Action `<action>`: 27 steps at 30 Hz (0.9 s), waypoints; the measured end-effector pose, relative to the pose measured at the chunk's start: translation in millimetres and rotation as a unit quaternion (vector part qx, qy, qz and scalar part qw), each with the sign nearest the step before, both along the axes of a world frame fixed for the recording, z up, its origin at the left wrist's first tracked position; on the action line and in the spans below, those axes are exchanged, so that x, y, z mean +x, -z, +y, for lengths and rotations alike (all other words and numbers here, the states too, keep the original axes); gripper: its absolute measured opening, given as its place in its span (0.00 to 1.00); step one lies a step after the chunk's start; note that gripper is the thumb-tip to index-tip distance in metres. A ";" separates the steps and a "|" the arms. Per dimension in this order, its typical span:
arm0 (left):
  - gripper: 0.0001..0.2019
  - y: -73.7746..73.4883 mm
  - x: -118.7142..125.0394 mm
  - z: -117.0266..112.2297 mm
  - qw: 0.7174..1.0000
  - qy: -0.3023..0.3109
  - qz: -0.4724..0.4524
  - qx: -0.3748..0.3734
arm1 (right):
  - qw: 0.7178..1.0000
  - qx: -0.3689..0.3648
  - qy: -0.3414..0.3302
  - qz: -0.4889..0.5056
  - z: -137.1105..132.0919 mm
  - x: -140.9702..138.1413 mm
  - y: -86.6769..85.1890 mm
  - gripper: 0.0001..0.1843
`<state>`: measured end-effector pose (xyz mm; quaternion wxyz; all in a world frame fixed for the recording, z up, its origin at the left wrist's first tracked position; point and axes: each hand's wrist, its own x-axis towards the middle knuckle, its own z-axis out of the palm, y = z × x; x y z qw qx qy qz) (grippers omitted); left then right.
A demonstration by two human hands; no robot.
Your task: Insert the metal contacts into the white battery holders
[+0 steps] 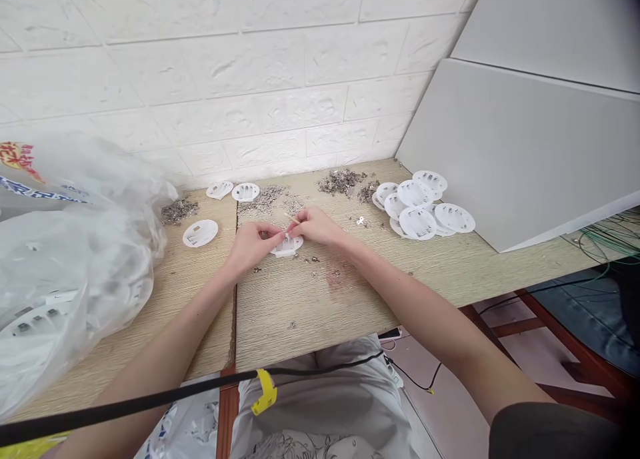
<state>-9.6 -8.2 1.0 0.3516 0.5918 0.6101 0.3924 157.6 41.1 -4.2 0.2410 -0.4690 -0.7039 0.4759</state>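
Observation:
Both my hands meet over a round white plastic disc (287, 246) lying on the wooden table (300, 299). My left hand (255, 244) pinches the disc's left edge with curled fingers. My right hand (316, 226) is closed in a pinch above the disc's right side, holding a thin stick-like tool whose tip points toward the disc. Small metal parts (320, 262) lie scattered around the disc.
A stack of white discs (420, 209) sits at the right, three more discs (200, 233) at the left. Piles of metal bits (345, 181) lie near the brick wall. A clear plastic bag of discs (60, 272) fills the left. A grey panel (525, 152) stands at the right.

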 end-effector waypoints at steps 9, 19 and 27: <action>0.03 -2.0 1.5 1.8 0.999 0.003 0.029 -0.027 | 0.999 0.020 0.009 -0.046 -6.7 -2.5 -8.1 0.04; 0.04 0.0 6.0 4.4 0.999 -0.001 0.034 -0.018 | 0.995 0.049 0.008 -0.090 -10.3 -4.3 -9.9 0.06; 0.07 11.7 3.8 3.3 0.994 0.031 0.082 0.071 | 0.983 0.139 -0.078 -0.096 -13.0 0.9 -8.7 0.06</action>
